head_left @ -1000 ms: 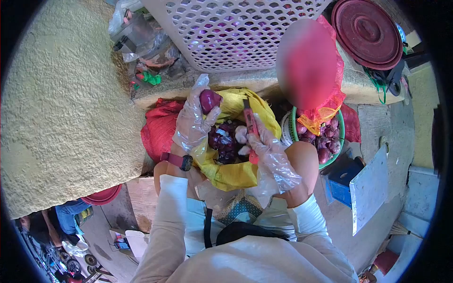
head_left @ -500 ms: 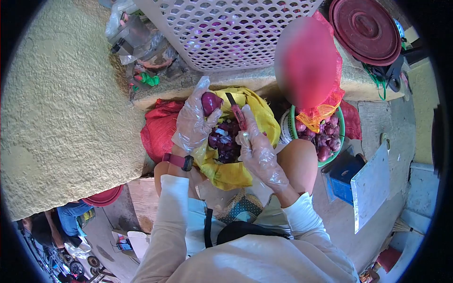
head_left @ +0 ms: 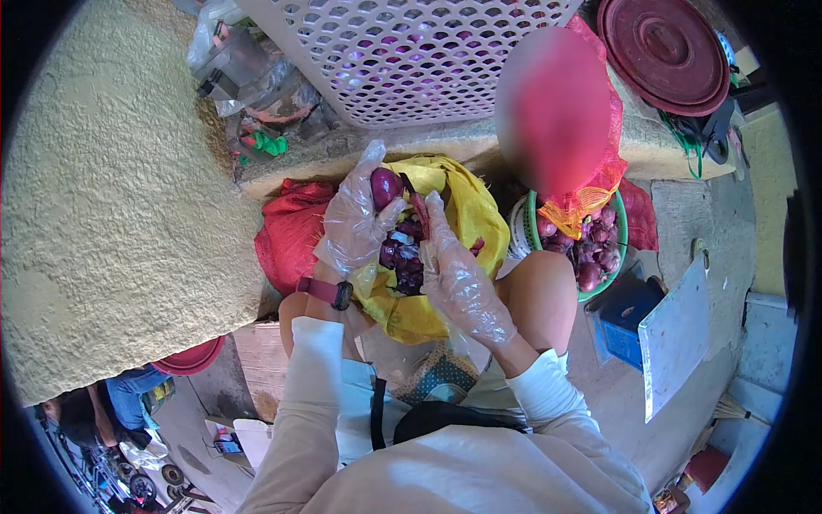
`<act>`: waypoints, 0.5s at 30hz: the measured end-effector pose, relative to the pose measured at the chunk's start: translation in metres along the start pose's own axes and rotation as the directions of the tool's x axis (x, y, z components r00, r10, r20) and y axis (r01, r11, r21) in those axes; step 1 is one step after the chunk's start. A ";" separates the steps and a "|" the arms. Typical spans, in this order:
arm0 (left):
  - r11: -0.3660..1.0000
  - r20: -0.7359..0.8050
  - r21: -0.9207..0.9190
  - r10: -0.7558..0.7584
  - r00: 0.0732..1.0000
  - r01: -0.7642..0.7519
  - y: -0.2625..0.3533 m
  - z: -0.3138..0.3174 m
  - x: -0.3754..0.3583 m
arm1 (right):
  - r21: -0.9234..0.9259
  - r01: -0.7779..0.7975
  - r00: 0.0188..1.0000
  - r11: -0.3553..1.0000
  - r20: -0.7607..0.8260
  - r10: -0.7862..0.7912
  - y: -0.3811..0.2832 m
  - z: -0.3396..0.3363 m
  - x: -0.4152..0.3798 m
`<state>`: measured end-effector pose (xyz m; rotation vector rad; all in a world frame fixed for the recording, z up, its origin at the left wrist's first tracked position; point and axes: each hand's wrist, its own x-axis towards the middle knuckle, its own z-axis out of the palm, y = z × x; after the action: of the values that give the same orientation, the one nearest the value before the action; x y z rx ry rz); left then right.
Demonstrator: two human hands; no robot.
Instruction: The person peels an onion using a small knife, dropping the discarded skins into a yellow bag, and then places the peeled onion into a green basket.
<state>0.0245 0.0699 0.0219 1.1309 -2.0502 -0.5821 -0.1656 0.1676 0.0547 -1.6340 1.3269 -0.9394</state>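
My left hand (head_left: pixel 351 214), in a clear plastic glove, is closed around a purple onion (head_left: pixel 386 188). In my right hand (head_left: pixel 462 278), gloved the same way, is a knife with a reddish handle (head_left: pixel 419 214); its dark blade points up and left, the tip right at the onion. Both hands are over a yellow sack (head_left: pixel 475 206) with its mouth spread wide between my knees. Dark purple onion skins (head_left: pixel 407 257) lie inside it. A scrap of peel rests on the sack's right side.
A green-rimmed basket of onions (head_left: pixel 591 257) stands right of my knee, a red mesh bag (head_left: pixel 608 163) above it. A white perforated crate (head_left: pixel 411 68) sits on the ledge ahead. Red sacking (head_left: pixel 295 227) lies at left. A blue crate (head_left: pixel 621 330) is at right.
My right hand has moved left and slightly inward, bringing the knife blade from beside the onion to its edge. My left hand still holds the onion, barely shifted.
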 end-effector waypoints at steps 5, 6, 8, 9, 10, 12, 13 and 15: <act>0.999 -0.003 0.011 -0.036 0.999 0.036 0.000 0.004 -0.001 | -0.260 0.028 0.993 0.965 0.121 0.004 0.000 -0.001 0.000; 0.999 -0.004 0.010 -0.036 0.999 0.036 0.002 0.004 -0.001 | -0.317 -0.015 0.990 0.948 0.127 0.058 -0.006 -0.003 0.002; 0.998 0.032 0.029 -0.051 0.998 0.050 0.004 0.004 -0.002 | -0.294 -0.019 0.993 0.956 0.108 0.053 -0.007 -0.003 0.002; 0.998 0.033 0.028 -0.051 0.998 0.050 0.004 0.005 -0.002 | -0.270 -0.021 0.995 0.963 0.090 0.047 -0.006 -0.002 0.001; 0.998 0.021 0.048 -0.041 0.999 0.040 0.005 0.007 -0.003 | -0.245 -0.022 0.996 0.969 0.073 0.041 -0.006 -0.001 0.001; 0.997 0.005 0.069 -0.031 1.000 0.030 0.006 0.007 -0.002 | -0.196 -0.017 0.999 0.981 0.040 0.025 -0.004 0.001 0.002; 0.996 -0.008 0.093 -0.009 1.000 0.010 0.007 0.006 -0.001 | -0.170 -0.014 1.000 0.985 0.023 0.018 -0.003 0.002 0.002; 0.993 -0.021 0.117 0.010 1.000 -0.007 0.008 0.005 0.000 | -0.118 -0.009 1.000 0.993 -0.009 0.008 0.001 0.006 0.002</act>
<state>0.0164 0.0743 0.0241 1.1899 -2.0924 -0.4484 -0.1600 0.1662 0.0517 -1.7139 1.4177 -0.8786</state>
